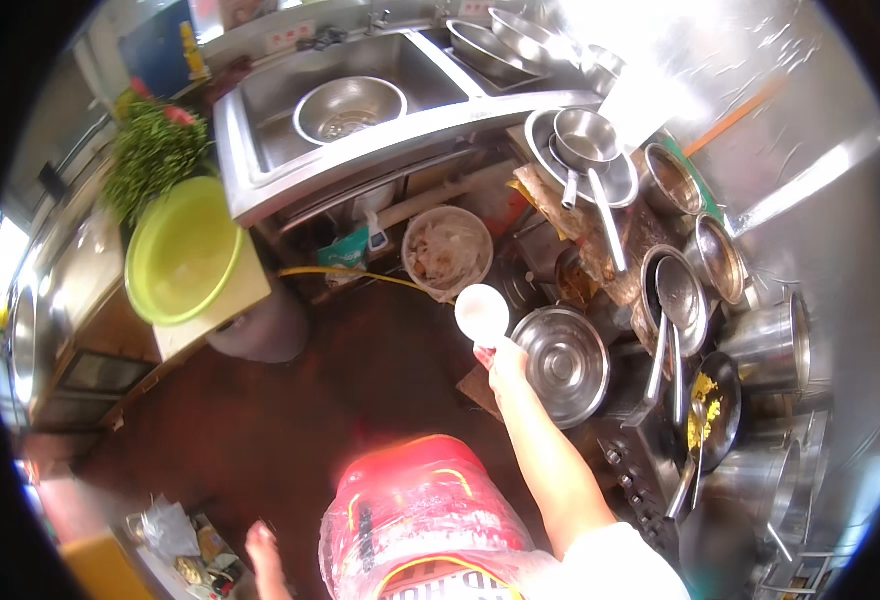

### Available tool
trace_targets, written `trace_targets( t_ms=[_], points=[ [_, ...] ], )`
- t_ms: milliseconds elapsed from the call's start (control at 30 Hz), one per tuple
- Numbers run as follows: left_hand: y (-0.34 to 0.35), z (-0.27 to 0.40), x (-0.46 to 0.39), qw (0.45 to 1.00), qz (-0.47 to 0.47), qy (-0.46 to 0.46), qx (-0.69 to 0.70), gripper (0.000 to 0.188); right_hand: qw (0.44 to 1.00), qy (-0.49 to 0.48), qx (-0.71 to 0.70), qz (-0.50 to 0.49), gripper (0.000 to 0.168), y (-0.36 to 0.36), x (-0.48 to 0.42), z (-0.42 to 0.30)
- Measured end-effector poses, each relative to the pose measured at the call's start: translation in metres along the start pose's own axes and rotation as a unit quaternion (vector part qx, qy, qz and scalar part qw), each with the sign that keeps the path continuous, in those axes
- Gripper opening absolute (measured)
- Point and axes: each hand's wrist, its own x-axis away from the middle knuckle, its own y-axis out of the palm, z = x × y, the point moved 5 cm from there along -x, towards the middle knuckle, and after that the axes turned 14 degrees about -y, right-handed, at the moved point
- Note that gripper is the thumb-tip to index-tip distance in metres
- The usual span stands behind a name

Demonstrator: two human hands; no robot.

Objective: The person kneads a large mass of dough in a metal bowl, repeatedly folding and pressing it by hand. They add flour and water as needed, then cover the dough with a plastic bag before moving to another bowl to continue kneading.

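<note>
A round white bowl (482, 315) is held by its near edge in my right hand (506, 360), my arm stretched forward over the floor. Just right of that hand lies a large round stainless steel lid or pan (562, 366). Ahead of the bowl stands a round tub (447, 251) with pale, wet-looking contents. My left hand (262, 547) hangs low at the bottom left, partly cut off by the frame, with nothing seen in it. A red apron (425, 502) under clear plastic covers my front.
Ahead, a steel sink (425, 67) holds a metal bowl (350, 111). At left are a green basin (183, 251) and leafy greens (156, 150). Along the right stand pots, ladles and a black wok (725, 405) with yellow food on the stove (638, 465). A yellow hose (350, 273) runs below the sink.
</note>
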Motion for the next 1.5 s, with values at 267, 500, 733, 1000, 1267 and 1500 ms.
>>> trace_targets(
  t_ms=[267,500,733,1000,1267,1500],
  points=[
    [0.059,0.225,-0.057,0.998,-0.009,-0.023,-0.063,0.029,0.977,-0.034,-0.036,0.208,0.02,0.046,-0.236,0.034],
    [0.118,0.241,-0.012,0.747,-0.061,-0.108,-0.654,0.035,0.955,-0.069,-0.096,0.272,0.027,-0.008,-0.444,0.104],
    [0.073,0.189,-0.095,0.923,-0.001,-0.236,-0.303,0.026,0.973,-0.181,-0.079,0.122,0.033,-0.046,-0.554,0.106],
    [0.187,0.307,-0.128,0.922,-0.126,-0.056,-0.362,0.03,0.978,-0.01,-0.197,0.068,0.021,0.024,-0.413,0.117],
    [0.254,0.372,-0.14,0.796,-0.293,0.151,-0.507,0.031,0.988,0.041,-0.139,0.055,0.033,0.025,0.007,0.076],
    [0.337,0.345,-0.092,0.66,-0.382,0.276,-0.585,0.028,0.887,-0.021,-0.128,0.443,0.03,-0.182,0.3,0.132]
  ],
)
